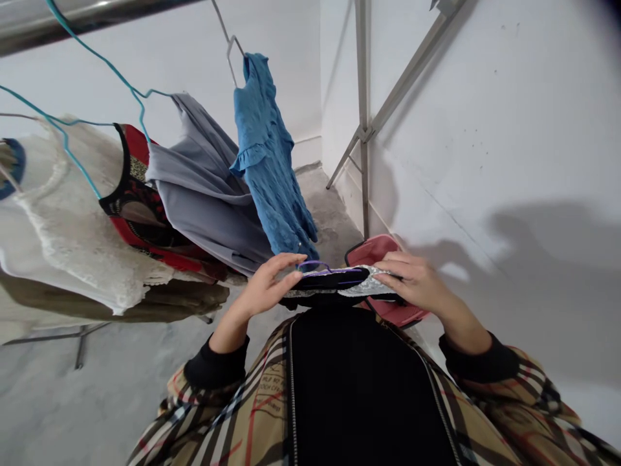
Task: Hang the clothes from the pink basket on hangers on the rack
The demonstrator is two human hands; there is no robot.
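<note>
Purple hanger (313, 265), dark garment (330, 280), held by left hand (264, 288), right hand (417, 281)

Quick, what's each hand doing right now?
Left hand: closed, holding the black-and-silver cloth beside a purple wire hanger.
Right hand: closed, holding the same cloth at its silvery end.

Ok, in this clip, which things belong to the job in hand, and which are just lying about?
In hand: left hand; right hand; black-and-silver garment; purple wire hanger.
Lying about: pink plastic tub; blue ruffled garment; grey garment; white lace garment; grey metal rack.
</note>
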